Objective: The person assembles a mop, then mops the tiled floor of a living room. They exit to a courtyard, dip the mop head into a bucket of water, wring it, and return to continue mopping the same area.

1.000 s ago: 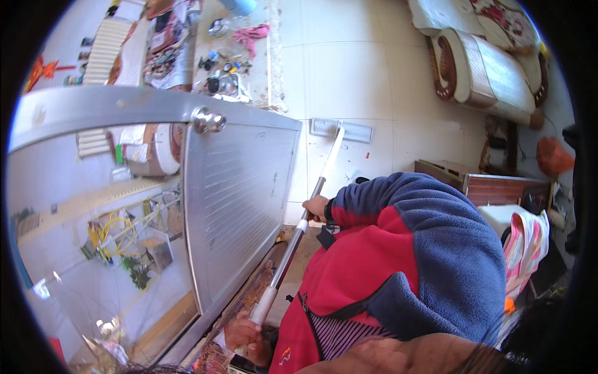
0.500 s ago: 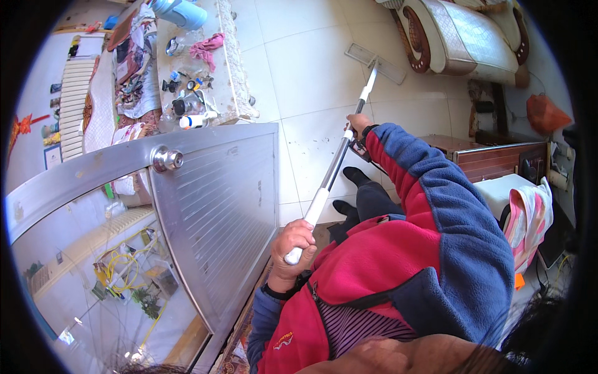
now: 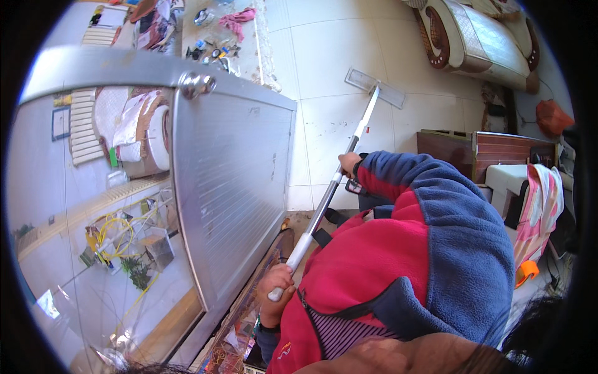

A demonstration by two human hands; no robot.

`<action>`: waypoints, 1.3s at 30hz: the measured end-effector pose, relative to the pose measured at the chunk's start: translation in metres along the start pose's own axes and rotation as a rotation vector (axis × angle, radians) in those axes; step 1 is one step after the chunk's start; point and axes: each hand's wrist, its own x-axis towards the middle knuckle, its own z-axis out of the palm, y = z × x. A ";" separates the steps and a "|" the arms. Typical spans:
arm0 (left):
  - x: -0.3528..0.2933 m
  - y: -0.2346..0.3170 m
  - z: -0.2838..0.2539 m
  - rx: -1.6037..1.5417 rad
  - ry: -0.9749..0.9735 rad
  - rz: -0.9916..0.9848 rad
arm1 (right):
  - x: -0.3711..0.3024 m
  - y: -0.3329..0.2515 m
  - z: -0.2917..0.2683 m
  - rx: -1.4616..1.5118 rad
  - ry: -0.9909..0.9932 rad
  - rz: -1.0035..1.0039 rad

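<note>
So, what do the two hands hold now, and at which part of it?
Both hold a flat mop by its pole: the left hand grips the top end, the right hand grips the middle. The head rests on the tiled floor.

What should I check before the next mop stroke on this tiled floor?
1. Left hand gripping the handle end of the mop: ok.
2. Right hand gripping mid-shaft: ok.
3. Mop head flat on the floor tiles: ok.
4. Tiles around the head free of objects: ok.
5. Metal door apart from the shaft: ok, but close.
6. Mop pad wet or dry: cannot tell.
</note>
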 end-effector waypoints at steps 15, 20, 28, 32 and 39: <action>-0.189 0.015 -0.154 -0.020 0.326 0.109 | -0.144 0.065 0.262 0.424 -0.238 0.203; -0.176 0.010 -0.149 -0.101 0.262 0.256 | -0.160 0.059 0.232 0.493 -0.157 0.093; -0.099 -0.047 -0.059 -0.083 0.095 0.241 | -0.008 0.106 0.106 0.122 0.339 -0.500; -0.059 -0.057 -0.012 0.007 -0.243 0.233 | 0.009 0.099 0.015 0.174 0.275 -0.264; -0.069 -0.045 -0.003 0.128 -0.427 0.229 | -0.055 0.098 0.020 0.695 0.236 -0.017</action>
